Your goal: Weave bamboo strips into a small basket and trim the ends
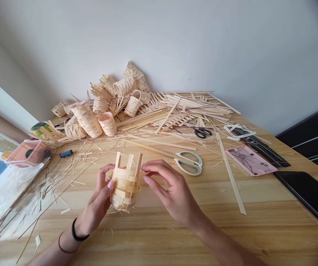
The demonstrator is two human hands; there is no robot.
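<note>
A small basket [124, 188] woven from pale wood strips stands nearly upright in front of me, just above or on the table. Several strip ends stick up from its rim, and thin fibres stick out at its base. My left hand [96, 201] grips the basket's left side, thumb in front and the other fingers partly hidden behind it. On the right, my right hand [172, 192] reaches to the basket's upper edge. Its index fingertip is at or touching an upright strip, with the thumb a little apart below. No object shows clearly between those fingers.
White-handled scissors [188, 162] lie beyond my right hand, with black scissors [202, 132] farther back. Finished-looking baskets [88, 120] and loose wood strips [192, 105] pile against the wall. A pink tray [251, 160], long strip [231, 173] and black flat object [308, 197] lie right.
</note>
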